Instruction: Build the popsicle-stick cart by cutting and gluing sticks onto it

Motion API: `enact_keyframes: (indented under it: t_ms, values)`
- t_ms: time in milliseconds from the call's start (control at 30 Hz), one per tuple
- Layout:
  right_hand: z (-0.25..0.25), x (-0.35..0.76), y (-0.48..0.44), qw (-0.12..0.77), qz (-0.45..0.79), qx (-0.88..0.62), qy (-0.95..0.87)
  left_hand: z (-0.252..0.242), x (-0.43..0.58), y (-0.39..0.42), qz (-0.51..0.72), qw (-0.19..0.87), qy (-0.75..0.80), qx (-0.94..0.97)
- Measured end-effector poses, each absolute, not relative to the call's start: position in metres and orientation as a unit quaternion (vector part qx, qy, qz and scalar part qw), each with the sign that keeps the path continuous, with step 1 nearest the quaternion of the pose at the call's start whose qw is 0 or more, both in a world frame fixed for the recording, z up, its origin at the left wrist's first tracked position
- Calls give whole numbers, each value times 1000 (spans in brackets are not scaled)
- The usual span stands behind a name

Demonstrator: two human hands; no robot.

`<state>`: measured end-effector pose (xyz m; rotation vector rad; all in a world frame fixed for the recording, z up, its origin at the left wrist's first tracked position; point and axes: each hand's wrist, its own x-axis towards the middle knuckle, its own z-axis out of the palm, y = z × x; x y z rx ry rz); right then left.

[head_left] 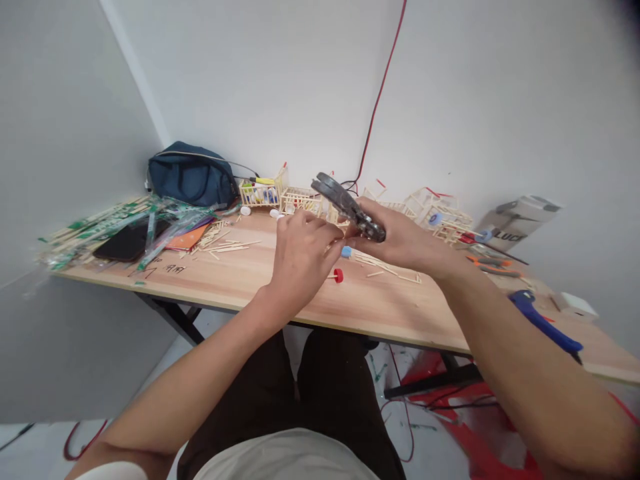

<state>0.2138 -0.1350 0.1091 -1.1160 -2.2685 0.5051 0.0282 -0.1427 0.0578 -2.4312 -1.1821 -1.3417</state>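
My right hand (pixel 393 230) is closed around dark metal pliers (pixel 345 203), which point up and away to the left over the table. Close beside it, my left hand (pixel 305 250) has its fingers drawn together, the thumb and fingertips meeting near the right fingers. What the left fingers pinch is hidden. Just below them shows a red cap (pixel 339 275) with a short wooden stick end. A blue cap (pixel 346 251) sits between the hands. I cannot tell whether these caps are held or lie on the table.
Small stick-built carts (pixel 260 193) line the wall, one filled with caps. Loose sticks (pixel 230 247) lie on the wooden table (pixel 240 273). At left are a blue pouch (pixel 193 175), a phone (pixel 130 240) and wrapped sticks; at right, a blue-handled tool (pixel 545 323) and a white box (pixel 575 305).
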Motion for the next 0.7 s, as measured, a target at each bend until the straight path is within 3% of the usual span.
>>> enact_keyframes:
  t_ms: [467, 567, 700]
  values:
    - [108, 211, -148, 271, 136, -453, -838, 54, 32, -148, -481, -25, -413, -773]
    - [118, 217, -152, 340, 133, -489, -792, 54, 29, -148, -495, -32, -414, -763]
    - [133, 248, -162, 508, 139, -558, -642, 56, 21, -148, -523, -44, -422, -739]
